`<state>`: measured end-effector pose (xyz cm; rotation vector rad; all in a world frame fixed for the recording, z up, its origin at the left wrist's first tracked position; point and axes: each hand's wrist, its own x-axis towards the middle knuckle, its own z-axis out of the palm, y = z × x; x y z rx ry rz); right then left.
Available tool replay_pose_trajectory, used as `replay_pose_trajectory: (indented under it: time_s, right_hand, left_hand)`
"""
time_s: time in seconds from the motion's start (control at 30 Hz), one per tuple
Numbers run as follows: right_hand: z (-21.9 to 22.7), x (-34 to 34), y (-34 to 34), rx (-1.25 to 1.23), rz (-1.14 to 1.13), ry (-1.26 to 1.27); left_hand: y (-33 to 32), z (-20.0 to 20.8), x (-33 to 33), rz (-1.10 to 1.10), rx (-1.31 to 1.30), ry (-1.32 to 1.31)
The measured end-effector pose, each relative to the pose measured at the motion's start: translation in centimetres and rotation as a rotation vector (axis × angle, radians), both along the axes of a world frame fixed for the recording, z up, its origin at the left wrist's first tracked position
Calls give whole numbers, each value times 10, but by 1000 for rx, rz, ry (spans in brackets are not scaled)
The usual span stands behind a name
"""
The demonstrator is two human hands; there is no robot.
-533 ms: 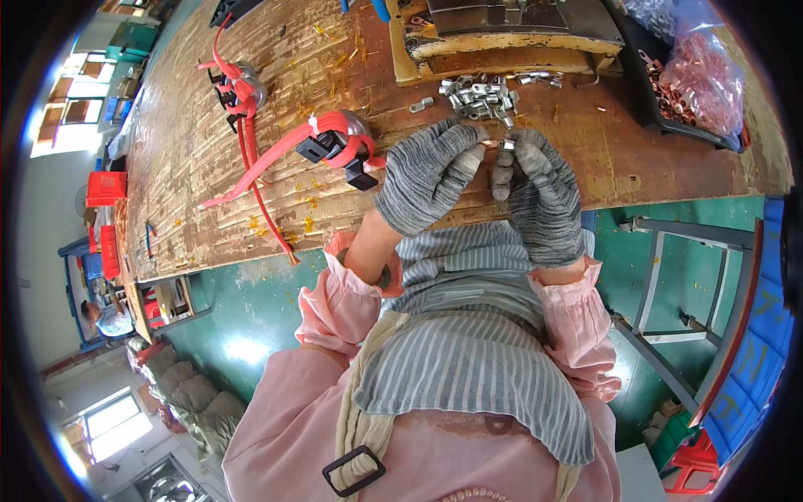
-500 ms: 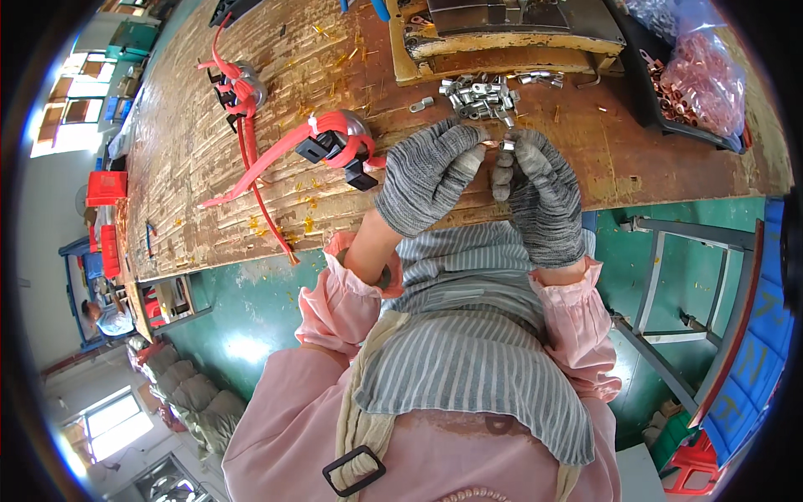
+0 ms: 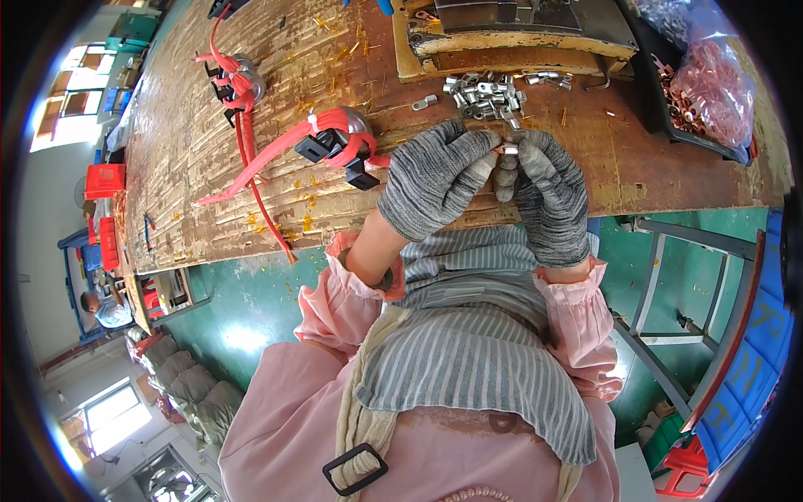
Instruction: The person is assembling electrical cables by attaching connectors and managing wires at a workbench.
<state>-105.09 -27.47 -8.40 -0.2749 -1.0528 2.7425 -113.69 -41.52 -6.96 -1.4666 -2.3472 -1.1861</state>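
Note:
Both my hands wear grey knitted gloves and meet close together over the table's near edge. In my right hand (image 3: 549, 188) the fingertips pinch a small silver cable lug (image 3: 509, 151). My left hand (image 3: 439, 180) is closed on a red cable (image 3: 381, 161), most of it covered by the glove; a bit of copper colour shows at its fingertips, against the lug. The cable leads back to a bundle of red cable (image 3: 335, 125) with black blocks around a round metal part. Just beyond my fingers lies a pile of loose silver lugs (image 3: 485, 96).
A worn metal machine base (image 3: 519, 42) stands at the far side. At the right is a black tray (image 3: 698, 138) with copper lugs and plastic bags. Another red cable bundle (image 3: 238, 88) lies far left on the scuffed wooden table (image 3: 335, 226). Yellow scraps are scattered about.
My left hand has moved right, bringing the copper-coloured end up to the lug. The gap between my fingertips has closed. My right hand has barely moved.

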Motion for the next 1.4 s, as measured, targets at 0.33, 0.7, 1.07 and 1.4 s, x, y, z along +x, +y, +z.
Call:
replay_pose_trajectory:
  time_s: [0.33,0.7,1.07,1.4]
  right_hand:
    - [2,-2,11,179,28,-39]
    - [2,-5,16,513,64,-57]
    - [-12,-9,16,599,45,37]
    - [-19,-8,21,693,34,119]
  left_hand:
    - [-1,0,-3,-64,-44,43]
    - [0,12,8,60,-159,-112]
    - [-108,0,-8,651,335,-645]
    - [-95,-3,-21,487,334,-935]
